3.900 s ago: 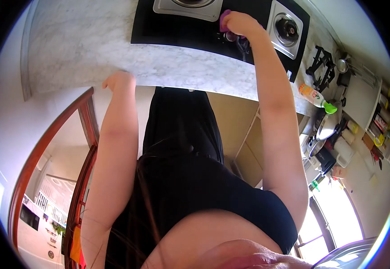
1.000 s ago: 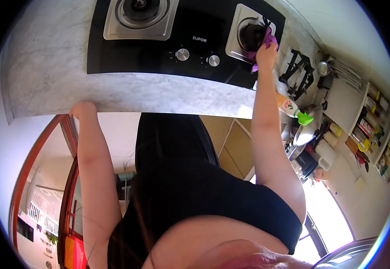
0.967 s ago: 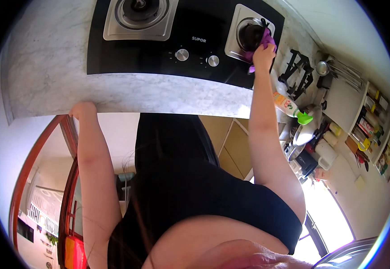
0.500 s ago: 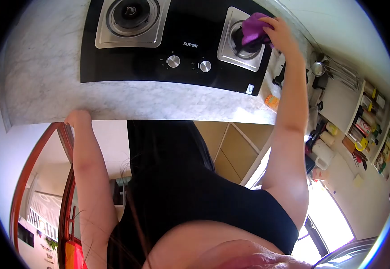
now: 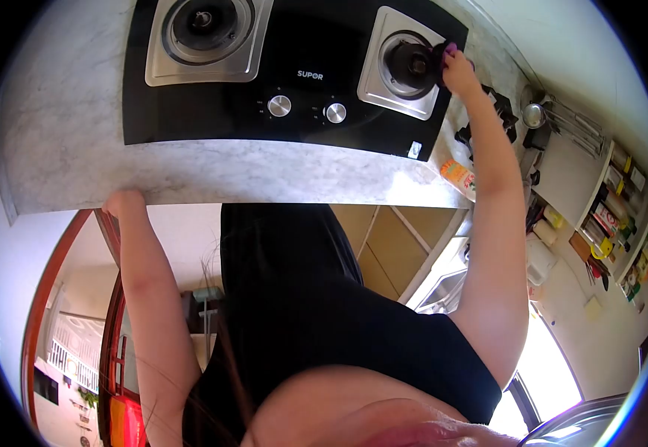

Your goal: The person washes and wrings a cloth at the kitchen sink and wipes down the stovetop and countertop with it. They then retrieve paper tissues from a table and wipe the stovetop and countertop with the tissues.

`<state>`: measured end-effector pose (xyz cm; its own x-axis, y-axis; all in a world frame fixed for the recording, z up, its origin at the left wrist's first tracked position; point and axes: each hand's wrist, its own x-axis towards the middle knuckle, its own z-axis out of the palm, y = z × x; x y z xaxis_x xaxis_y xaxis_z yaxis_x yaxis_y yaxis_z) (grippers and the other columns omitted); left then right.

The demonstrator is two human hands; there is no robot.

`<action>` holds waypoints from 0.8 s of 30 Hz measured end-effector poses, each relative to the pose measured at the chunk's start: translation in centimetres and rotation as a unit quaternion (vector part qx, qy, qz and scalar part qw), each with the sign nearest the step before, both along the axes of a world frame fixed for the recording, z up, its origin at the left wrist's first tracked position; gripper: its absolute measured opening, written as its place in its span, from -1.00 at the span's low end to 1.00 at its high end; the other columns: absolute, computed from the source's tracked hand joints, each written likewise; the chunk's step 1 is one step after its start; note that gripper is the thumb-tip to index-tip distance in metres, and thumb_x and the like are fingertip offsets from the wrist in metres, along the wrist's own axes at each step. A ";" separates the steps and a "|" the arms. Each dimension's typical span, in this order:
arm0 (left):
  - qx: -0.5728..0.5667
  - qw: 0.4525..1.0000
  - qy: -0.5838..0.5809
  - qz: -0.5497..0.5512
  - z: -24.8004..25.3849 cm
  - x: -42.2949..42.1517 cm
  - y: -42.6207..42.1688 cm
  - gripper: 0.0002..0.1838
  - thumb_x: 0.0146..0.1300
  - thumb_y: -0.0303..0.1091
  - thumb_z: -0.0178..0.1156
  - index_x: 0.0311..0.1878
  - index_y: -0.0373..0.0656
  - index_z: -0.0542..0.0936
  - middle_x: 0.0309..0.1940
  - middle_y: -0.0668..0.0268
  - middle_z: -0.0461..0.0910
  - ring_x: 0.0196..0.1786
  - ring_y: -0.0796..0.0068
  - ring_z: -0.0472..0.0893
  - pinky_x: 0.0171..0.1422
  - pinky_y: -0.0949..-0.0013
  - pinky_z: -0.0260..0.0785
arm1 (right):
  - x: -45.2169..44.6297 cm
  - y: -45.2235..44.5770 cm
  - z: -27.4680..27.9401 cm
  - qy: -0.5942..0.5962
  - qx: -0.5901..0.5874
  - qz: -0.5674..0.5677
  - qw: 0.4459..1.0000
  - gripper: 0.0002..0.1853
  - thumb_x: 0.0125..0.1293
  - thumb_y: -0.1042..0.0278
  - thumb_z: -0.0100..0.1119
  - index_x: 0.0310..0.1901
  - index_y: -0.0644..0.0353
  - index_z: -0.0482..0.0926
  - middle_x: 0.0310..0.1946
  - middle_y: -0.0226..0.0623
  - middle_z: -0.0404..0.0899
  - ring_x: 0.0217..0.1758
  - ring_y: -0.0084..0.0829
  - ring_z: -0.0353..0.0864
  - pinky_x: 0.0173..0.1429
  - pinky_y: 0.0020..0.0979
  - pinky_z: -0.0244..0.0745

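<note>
My right hand [image 5: 459, 74] is closed on a purple cloth [image 5: 450, 50], bunched up at the right side of the right burner [image 5: 407, 65]. Most of the cloth is in shadow or hidden by the fingers. The burner sits in a square metal plate [image 5: 372, 86] on the black glass gas stove [image 5: 313, 45]. Over at the front left, my left hand [image 5: 124, 201] grips the edge of the marbled countertop [image 5: 212, 171], its fingers curled and partly out of sight.
A second burner [image 5: 203, 26] and two knobs, a left knob [image 5: 279, 106] and a right knob [image 5: 335, 112], are on the stove. An orange-labelled bottle [image 5: 458, 176] lies by the right forearm. Beyond it are a ladle [image 5: 533, 115] and a shelf of jars and packets [image 5: 608, 212].
My right hand has moved down and slightly left with the cloth, from over the burner to its right side, uncovering the burner. My left hand stays at the counter edge. The view has shifted slightly.
</note>
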<state>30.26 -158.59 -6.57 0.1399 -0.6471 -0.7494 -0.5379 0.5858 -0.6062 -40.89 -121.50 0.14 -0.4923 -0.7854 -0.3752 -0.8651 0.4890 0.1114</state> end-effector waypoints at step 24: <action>0.031 0.999 0.009 -0.032 5.4 -3.8 1.5 -0.63 0.35 -0.23 0.03 0.16 0.03 0.64 0.19 0.18 0.58 0.23 0.12 0.56 0.11 -0.15 0.42 | 22.5 -3.7 2.2 -0.047 -0.162 -0.271 0.948 -0.55 0.25 0.19 0.05 0.19 0.02 0.50 0.07 0.08 0.40 0.09 0.18 0.51 0.14 0.02 0.50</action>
